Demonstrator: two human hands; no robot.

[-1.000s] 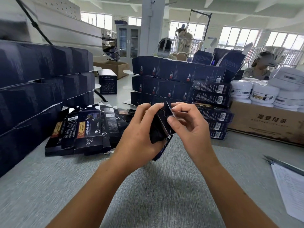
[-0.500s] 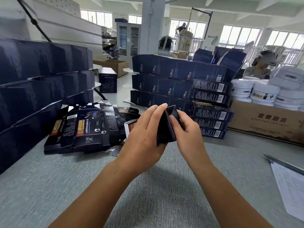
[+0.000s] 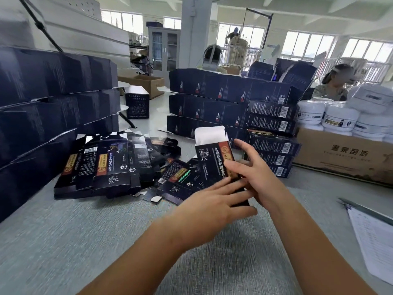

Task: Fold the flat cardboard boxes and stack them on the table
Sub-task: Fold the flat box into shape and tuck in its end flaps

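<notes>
- The grey table (image 3: pixel 89 241) lies bare in front, with free room for both forearms.
- Flat boxes (image 3: pixel 102 165) litter the middle.
- Folded stacks wall the left (image 3: pixel 49 99) and back (image 3: pixel 225 107).
- A carton (image 3: pixel 344 154) and a clipboard (image 3: pixel 374 235) crowd the right.

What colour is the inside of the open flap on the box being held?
White, on the flap atop the dark box, seen in the head view.

place: packing floor in a factory or workshop
stock: stacks of folded dark boxes (image 3: pixel 229 103) piled on grey surface (image 3: pixel 85 241), heap of flat box blanks (image 3: pixel 102 165) beside them
goods: white jars (image 3: pixel 338 118) on brown carton (image 3: pixel 344 154)
room: big windows (image 3: pixel 308 45), steel vessel (image 3: pixel 237 50), cabinet (image 3: pixel 163 50), pillar (image 3: pixel 196 30)
staff: other workers seated behind stacks
</notes>
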